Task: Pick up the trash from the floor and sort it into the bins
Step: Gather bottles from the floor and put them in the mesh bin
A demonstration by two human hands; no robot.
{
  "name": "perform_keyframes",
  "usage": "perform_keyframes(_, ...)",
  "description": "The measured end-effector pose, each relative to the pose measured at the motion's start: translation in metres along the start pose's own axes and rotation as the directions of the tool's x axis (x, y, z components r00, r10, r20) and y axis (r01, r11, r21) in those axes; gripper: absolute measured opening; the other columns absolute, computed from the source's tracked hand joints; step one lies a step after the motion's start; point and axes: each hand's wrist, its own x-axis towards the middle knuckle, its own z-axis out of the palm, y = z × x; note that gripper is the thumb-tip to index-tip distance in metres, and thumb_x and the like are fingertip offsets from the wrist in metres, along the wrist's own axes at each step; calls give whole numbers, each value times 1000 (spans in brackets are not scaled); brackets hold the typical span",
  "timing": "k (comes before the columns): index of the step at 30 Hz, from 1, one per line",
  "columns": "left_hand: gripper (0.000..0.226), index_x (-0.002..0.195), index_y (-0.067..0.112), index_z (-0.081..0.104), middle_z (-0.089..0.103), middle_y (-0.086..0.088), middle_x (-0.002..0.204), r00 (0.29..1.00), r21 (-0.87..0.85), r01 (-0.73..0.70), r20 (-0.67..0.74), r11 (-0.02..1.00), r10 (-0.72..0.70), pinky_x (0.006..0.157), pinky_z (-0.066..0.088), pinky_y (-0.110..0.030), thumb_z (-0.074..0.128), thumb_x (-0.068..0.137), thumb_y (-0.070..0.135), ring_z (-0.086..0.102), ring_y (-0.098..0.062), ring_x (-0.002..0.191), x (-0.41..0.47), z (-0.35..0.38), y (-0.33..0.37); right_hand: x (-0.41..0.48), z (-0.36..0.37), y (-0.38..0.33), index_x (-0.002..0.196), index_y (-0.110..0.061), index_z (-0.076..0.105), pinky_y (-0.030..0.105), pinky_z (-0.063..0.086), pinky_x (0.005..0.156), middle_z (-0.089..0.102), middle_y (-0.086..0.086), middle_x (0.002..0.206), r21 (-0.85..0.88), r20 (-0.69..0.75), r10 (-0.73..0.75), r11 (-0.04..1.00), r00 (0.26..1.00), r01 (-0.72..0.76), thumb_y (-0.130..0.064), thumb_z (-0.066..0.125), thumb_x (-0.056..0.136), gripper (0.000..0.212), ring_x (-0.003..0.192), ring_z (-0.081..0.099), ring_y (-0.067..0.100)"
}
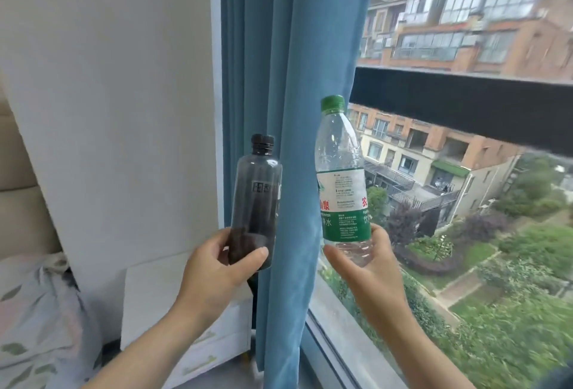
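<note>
Both of your hands are raised in front of you, each with a bottle, at the edge of a window.

Your left hand (pixel 214 267) grips the dark bottle (pixel 255 199) round its lower part: the thumb lies across the front and the fingers curl behind. This bottle is smoky grey plastic with a black screw cap. It stands nearly upright, and its bottom section looks darker than the rest.

Your right hand (pixel 369 267) holds the clear bottle (pixel 342 178) by its base, fingers curled round it from below and from the side. The bottle has a green cap and a white-and-green label with red characters. It is tilted slightly, cap leaning left, and looks empty.

The two bottles are held near each other but do not touch. A fold of the blue curtain (pixel 291 78) hangs between and behind them.

Behind the dark bottle is a pale wall (pixel 108 78). Below it stands a white box (pixel 173 295), and leaf-print bedding (pixel 34 320) lies at the lower left.

Behind the clear bottle is the window glass. The grey sill (pixel 347 336) runs under your right forearm. Outside are brick apartment blocks (pixel 465 26) and green garden beds (pixel 511 295).
</note>
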Motion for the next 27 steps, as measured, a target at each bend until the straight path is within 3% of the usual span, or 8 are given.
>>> perform_keyframes(6, 41, 98, 34, 65, 73, 13, 94, 981, -94, -187, 34, 978, 191, 67, 49, -12, 75, 59, 43, 68, -1, 87, 11, -2, 164, 24, -74, -164, 104, -38, 49, 14, 41, 73, 65, -16, 99, -67, -101, -181, 982, 978, 175, -29, 79, 76, 42, 89, 60, -6)
perform_keyframes(9, 39, 101, 35, 63, 73, 13, 90, 957, -114, -280, 44, 953, 286, 65, 49, -7, 83, 67, 35, 67, 5, 83, 5, -5, 218, 13, -101, -227, 100, -40, 49, 14, 41, 73, 66, -19, 93, -85, -190, -253, 967, 949, 241, -33, 81, 74, 42, 86, 61, -9)
perform_keyframes(12, 45, 106, 31, 65, 74, 12, 91, 934, -192, -325, 91, 926, 347, 73, 52, -16, 78, 64, 38, 68, 3, 82, -6, -6, 259, -8, -122, -272, 104, -39, 50, 19, 43, 75, 65, -16, 100, -123, -284, -293, 956, 913, 268, -50, 76, 65, 48, 93, 61, -4)
perform_keyframes(14, 45, 108, 28, 65, 75, 11, 91, 914, -246, -340, 144, 908, 381, 71, 55, -16, 78, 66, 35, 70, 0, 81, -15, -4, 280, -25, -134, -292, 107, -39, 50, 21, 43, 77, 65, -17, 105, -143, -337, -299, 953, 893, 266, -53, 72, 61, 53, 99, 60, 0)
perform_keyframes(19, 42, 103, 16, 66, 76, -3, 89, 815, -445, -275, 362, 852, 452, 67, 56, -17, 79, 64, 23, 74, -21, 82, -46, 16, 315, -79, -162, -326, 107, -35, 53, 18, 42, 74, 67, -18, 101, -196, -470, -303, 952, 829, 237, -46, 71, 62, 50, 92, 61, -7)
perform_keyframes(24, 38, 98, 13, 69, 76, -8, 87, 697, -570, -167, 509, 804, 506, 66, 56, -18, 84, 63, 19, 74, -23, 79, -87, 54, 342, -138, -200, -342, 109, -35, 54, 20, 45, 75, 68, -19, 102, -261, -606, -274, 955, 747, 139, -43, 73, 61, 52, 94, 64, -4)
perform_keyframes(27, 27, 99, 10, 69, 75, -10, 86, 636, -600, -116, 567, 791, 523, 67, 56, -19, 75, 73, 9, 74, -24, 79, -115, 78, 355, -176, -225, -352, 111, -32, 55, 21, 46, 77, 71, -16, 100, -282, -678, -265, 955, 686, 90, -38, 71, 64, 50, 93, 66, -2)
